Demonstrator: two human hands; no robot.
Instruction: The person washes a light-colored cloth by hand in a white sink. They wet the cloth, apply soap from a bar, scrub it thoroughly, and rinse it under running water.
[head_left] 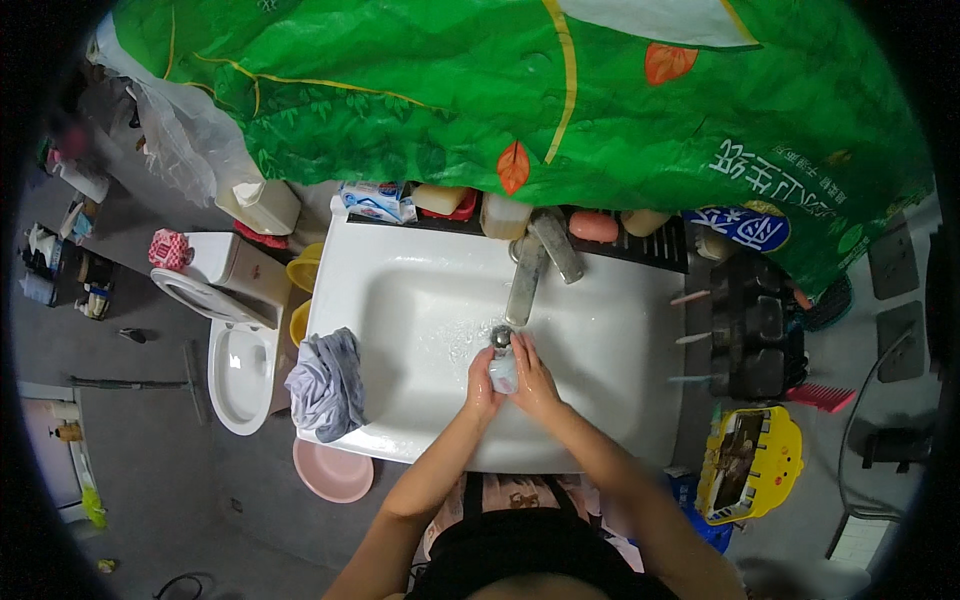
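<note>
Over the white sink basin [420, 300], both of my hands meet below the metal faucet [525, 285]. Between them is a small, pale, rounded object [503, 376] that looks wet; its kind is not clear. My left hand [482, 384] is closed along its left side, and my right hand [534, 376] is closed against its right side. Just beyond the fingertips shows the round metal drain [501, 336], with splashed water to its left. A crumpled pale grey-lilac cloth [328, 385] lies over the sink's left rim.
Green plastic sheeting [400, 90] hangs across the far side. Beneath it, a black ledge holds a pink soap bar [594, 226] and containers. A dark rack [745, 325] with toothbrushes and a yellow basket [785, 465] are at right. At left are a toilet [243, 380] and pink basin [333, 470].
</note>
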